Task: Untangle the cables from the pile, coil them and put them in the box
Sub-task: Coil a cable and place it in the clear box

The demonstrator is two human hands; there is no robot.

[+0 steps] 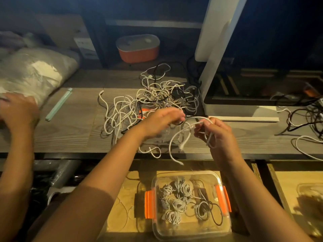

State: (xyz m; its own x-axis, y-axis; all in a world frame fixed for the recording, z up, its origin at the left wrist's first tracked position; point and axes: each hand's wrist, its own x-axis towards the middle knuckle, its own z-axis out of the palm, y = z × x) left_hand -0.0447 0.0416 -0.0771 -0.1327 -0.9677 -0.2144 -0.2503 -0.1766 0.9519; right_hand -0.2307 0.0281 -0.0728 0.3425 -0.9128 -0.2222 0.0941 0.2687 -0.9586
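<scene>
1. Head view: my right hand [216, 135] is curled round a few loose loops of a white cable [199, 117], gripping them at about 5 o'clock from the pile.
2. My left hand [164, 121] has its fingers bent and appears to pinch the same cable where it arcs across. It sits at 9 o'clock from the right hand, near it but not touching.
3. The cable's loose lengths dangle past the near edge of the table [70, 130], toward 6 o'clock, and one plug end hangs between the hands.
4. The pile [153, 96] lies at 12 o'clock from the hands. It is mostly white strands with some dark ones, knotted and spread wide.
5. The box [150, 205], clear with orange clips, stands below the table at 6 o'clock with its lid off. Inside lie several coiled cables [176, 203], grey-white bundles, with a dark cable on the 3 o'clock side.
6. My judgement is that a fair share is done, but the pile looks bigger than what is boxed, so I reckon less than half is through. The cable in hand looks nearly free, and its coil is only just begun.
7. At 9 o'clock another person's hand [19, 110] rests by a plastic bag [29, 72]. At 3 o'clock a second tangle [307, 116] lies on the table, and I cannot tell whether it is mine to sort.
</scene>
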